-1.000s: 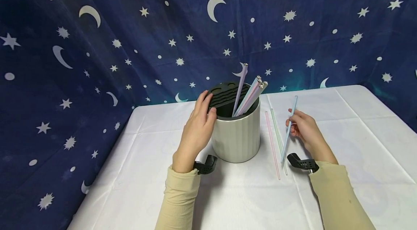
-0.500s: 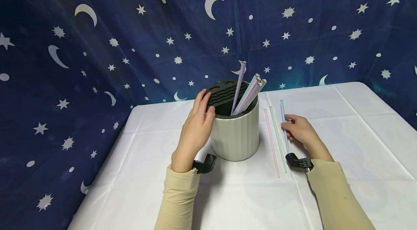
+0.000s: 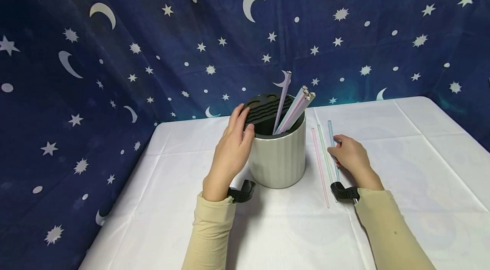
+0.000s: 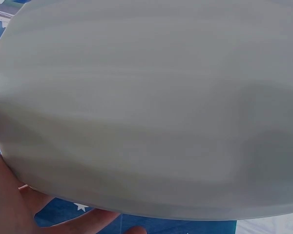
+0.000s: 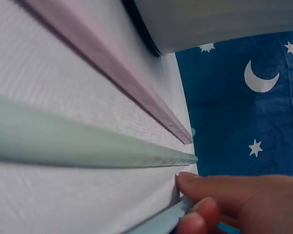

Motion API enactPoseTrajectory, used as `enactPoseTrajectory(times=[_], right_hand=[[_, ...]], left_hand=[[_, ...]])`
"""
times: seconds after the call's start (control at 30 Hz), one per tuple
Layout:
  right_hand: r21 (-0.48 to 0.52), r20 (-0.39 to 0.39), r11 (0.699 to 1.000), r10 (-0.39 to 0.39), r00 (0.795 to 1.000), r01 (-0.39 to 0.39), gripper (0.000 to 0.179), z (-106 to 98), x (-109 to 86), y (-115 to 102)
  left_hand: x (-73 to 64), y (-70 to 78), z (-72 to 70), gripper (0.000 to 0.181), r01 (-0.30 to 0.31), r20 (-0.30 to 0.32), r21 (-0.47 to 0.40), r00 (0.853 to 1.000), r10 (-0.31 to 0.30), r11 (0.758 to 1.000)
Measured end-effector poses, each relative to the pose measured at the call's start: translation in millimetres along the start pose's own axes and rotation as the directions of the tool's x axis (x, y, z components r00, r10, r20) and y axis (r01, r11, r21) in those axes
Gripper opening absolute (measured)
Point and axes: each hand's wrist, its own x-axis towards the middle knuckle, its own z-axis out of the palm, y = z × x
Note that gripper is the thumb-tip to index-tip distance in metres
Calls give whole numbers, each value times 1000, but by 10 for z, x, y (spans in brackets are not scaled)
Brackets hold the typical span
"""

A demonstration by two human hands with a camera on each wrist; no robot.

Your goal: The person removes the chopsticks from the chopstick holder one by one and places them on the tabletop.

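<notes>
A white ribbed round holder (image 3: 276, 161) with a black slotted insert (image 3: 268, 110) stands on the table. Several pastel sticks with shiny tips (image 3: 292, 112) lean in its front opening. My left hand (image 3: 231, 149) rests on the holder's left rim, its fingers and thumb extended. My right hand (image 3: 350, 155) pinches a thin light-blue stick (image 3: 331, 132) low at the table; its lower end is hidden behind the wrist camera. Left of it lie a green stick (image 3: 324, 151) and a pink stick (image 3: 320, 168). Both appear large in the right wrist view, beside the blue one.
A white cloth (image 3: 172, 227) with fold creases covers the table. Behind and to the left hangs a dark blue curtain (image 3: 214, 15) with moons and stars. A black wrist camera (image 3: 242, 193) sits on the left wrist and another (image 3: 344, 191) on the right.
My right hand has brought the blue stick left and down, from tilted in the air to lying roughly alongside the green one. My left hand stays on the holder.
</notes>
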Motion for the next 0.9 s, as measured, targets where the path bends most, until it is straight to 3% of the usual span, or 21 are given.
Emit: enactPoseTrajectory(times=[0.23,0.37,0.53,0.7,0.9], right_hand=[[-6,-30,1000,-8,1000,8,48,-3,-2,34],[52,5,998,20,1000,-20,50,-38,-12,54],[159,-7,987,41,999,-40,52,-116,3,57],[317,-42,948,24,999,-10,51,-199,24,-57],[349,-65,933,-70,995,89,49,-289,-39,-315]], left_hand=[[3,19,3,49,-1,1,2,1000,1,1000],[1,23,5,49,4,8,4,1000,-4,1000],[-3,30,0,48,2,4,8,1000,-2,1000],[1,25,-1,48,0,-5,11,1000,0,1000],[-2,20,4,48,4,-5,13,1000,-4,1000]])
